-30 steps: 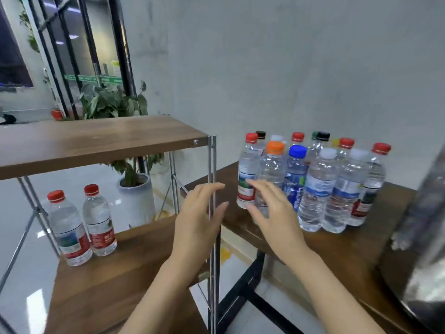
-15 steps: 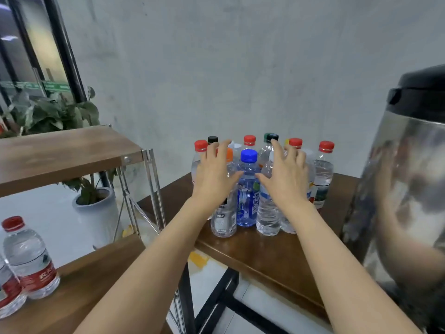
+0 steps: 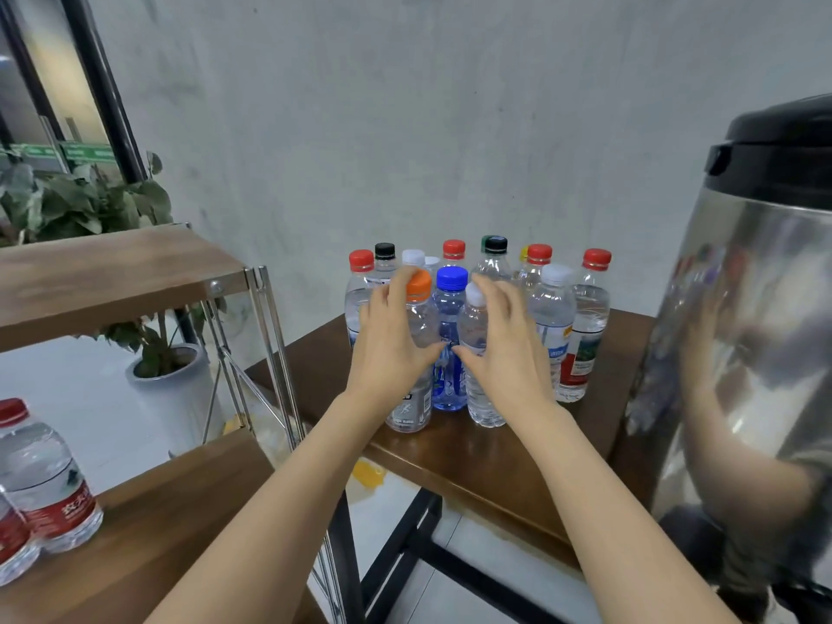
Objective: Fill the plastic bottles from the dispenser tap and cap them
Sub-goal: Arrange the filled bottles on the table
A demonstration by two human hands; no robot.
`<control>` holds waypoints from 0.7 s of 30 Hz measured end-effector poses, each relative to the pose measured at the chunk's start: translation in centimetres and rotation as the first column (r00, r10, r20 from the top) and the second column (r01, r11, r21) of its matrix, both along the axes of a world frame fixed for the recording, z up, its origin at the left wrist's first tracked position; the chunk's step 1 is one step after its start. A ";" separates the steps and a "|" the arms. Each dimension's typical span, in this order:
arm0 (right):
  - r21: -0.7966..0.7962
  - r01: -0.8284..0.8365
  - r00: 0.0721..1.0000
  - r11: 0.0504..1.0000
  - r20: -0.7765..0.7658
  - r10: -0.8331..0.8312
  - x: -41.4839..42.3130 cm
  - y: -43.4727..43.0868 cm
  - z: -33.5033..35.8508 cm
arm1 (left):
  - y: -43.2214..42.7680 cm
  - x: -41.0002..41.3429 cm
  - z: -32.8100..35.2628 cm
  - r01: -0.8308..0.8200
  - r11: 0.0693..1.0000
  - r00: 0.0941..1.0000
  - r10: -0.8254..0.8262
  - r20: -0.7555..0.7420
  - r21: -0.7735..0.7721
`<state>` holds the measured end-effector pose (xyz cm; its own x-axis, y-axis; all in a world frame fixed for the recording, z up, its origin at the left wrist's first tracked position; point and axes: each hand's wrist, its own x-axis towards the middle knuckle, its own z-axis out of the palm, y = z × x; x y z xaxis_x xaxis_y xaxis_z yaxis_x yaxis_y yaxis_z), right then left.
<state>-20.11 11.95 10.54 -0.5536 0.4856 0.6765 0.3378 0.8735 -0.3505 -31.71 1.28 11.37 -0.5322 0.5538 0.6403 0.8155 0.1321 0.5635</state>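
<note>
Head cam, only view. Bottle cluster [image 3: 490, 281] sits centre frame on a dark wood table [image 3: 495, 470], all capped in mixed colours, packed touching. They look empty or near it, hard to tell thru clear plastic.

Left hand [image 3: 391, 349] curls round the orange-cap bottle [image 3: 421, 324] in the front row, w/ fingers up by the cap and thumb across the body. Right hand [image 3: 508, 358] wraps the white-cap bottle [image 3: 484, 405] the same way, thumb in front, fingers behind the neck. How firm either grip is, can't tell. The blue-cap bottle [image 3: 450, 308] stands btwn the two, untouched. Prob reason for the hold: front-row bottles are easiest to reach, and one per hand saves a trip.

Dispenser [image 3: 761, 335], steel w/ a black lid, fills the right edge of frame, near the cluster on the same table. Its tap isn't in view, so the fill spot is unknown. Caps need to come off first; nothing is filled yet, by my read.

Around: wood-and-metal rack [image 3: 112, 272] at left of frame; two red-cap bottles [image 3: 45, 479] on its lower shelf, bottom left, maybe done ones. A plant [image 3: 81, 204] stands behind the rack.

In the way: the neighbours crowd both held bottles, so lifting straight up seems safest, else the blue one or the back rows may tip.
</note>
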 end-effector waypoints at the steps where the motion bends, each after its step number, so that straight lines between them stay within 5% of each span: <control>1: -0.015 -0.014 1.000 1.000 0.004 0.014 0.1 -0.1 -0.1 | -0.2 0.1 -0.1 0.009 1.000 1.000 -0.009 0.008 -0.002; 21: 0.045 -0.219 0.975 0.975 -0.033 0.220 3.6 -9.3 -1.3 | -11.8 4.2 -1.1 -0.011 0.994 1.000 0.013 -0.021 0.110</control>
<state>-16.49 2.63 9.28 -0.6174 0.3265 0.7157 0.1236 0.9388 -0.3216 -27.54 -10.48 10.27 -0.5239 0.4728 0.7085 0.8264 0.0803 0.5574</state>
